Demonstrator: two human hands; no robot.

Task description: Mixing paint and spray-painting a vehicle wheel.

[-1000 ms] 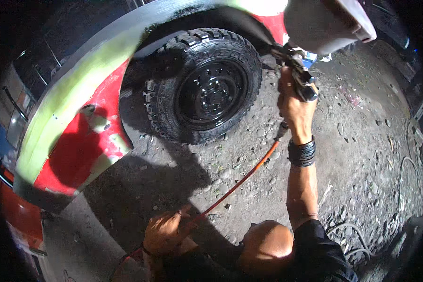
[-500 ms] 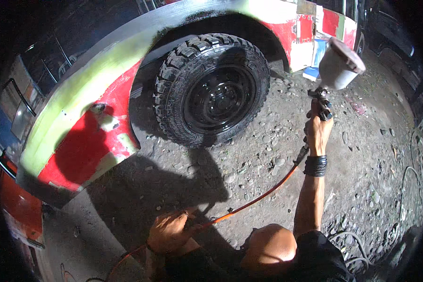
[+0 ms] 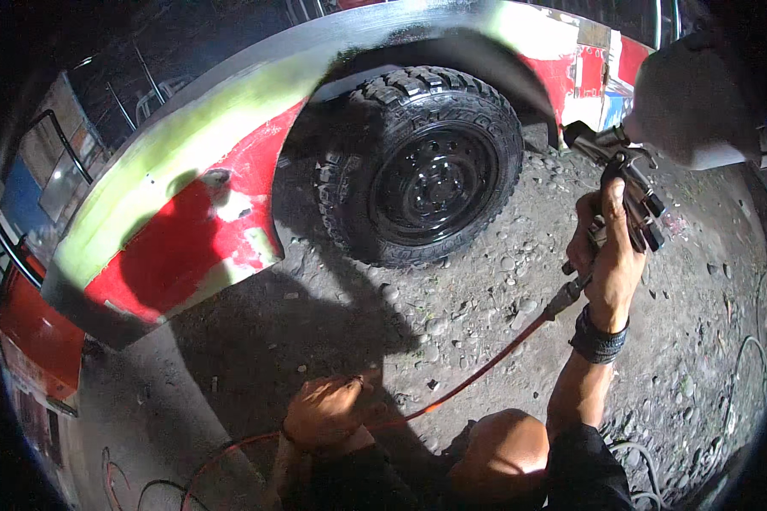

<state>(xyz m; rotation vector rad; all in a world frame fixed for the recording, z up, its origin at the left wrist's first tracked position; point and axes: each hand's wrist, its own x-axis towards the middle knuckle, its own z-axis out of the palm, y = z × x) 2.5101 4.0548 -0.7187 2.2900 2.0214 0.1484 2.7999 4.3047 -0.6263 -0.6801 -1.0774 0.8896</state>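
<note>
My right hand point(image 3: 617, 247) is closed around a spray gun point(image 3: 626, 183), raised at the right. Its pale cup point(image 3: 690, 106) tips toward the right edge, blurred and partly in darkness. An orange air hose point(image 3: 494, 362) runs from the gun's handle down to my left hand point(image 3: 328, 413). That hand is low in the middle with curled fingers, and seems closed on the hose, though shadow hides the grip. Ahead is a vehicle's fender point(image 3: 166, 162), patched in yellow-green, red and grey; neither hand touches it. The gun's nozzle end is near the body panel behind the wheel arch.
A black wheel with a knobbly tyre point(image 3: 332, 196) stands under the arch. Gravelly ground point(image 3: 485, 298) spreads below, with a grey hose point(image 3: 647, 460) at lower right. An orange-red panel point(image 3: 38, 332) is at far left. My knee point(image 3: 507, 451) shows at the bottom.
The spray gun has come nearer and turned, its cup swinging from upright to tipped rightward. The wheel and fender have shifted right in view. My left hand stays low by the hose.
</note>
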